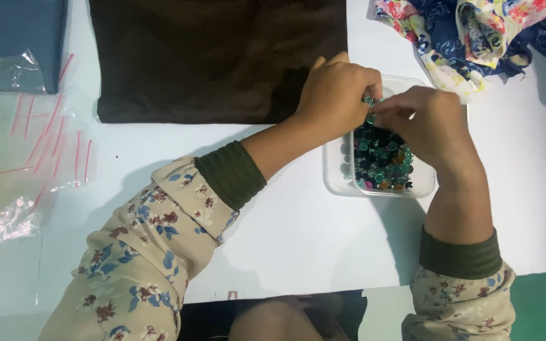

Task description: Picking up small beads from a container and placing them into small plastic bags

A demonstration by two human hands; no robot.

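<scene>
Beads (380,161), small, mostly green with a few amber and pink ones, lie heaped in a clear plastic container (339,183) right of centre on our white table (298,233).

Largest item: white table, bearing everything listed.

Dark brown cloth (216,57), flat, at the far edge, just left of the container.

Flowered fabric (475,31), bunched in blue, pink and yellow, far right corner.

Blue cloth (14,38), far left corner.

Clear plastic bags (39,145) with red strips, loose pile at the left.

Clear container, squarish, its far part under our hands.

Left hand (339,95): curled over the container's far left rim, fingertips closed together on a green bead.

Right hand (428,123): arched over the container's far right, fingertips drawn together and meeting the left fingertips above the beads; what it pinches we cannot tell.

Both sleeves (159,240) flowered cream with olive cuffs.
</scene>
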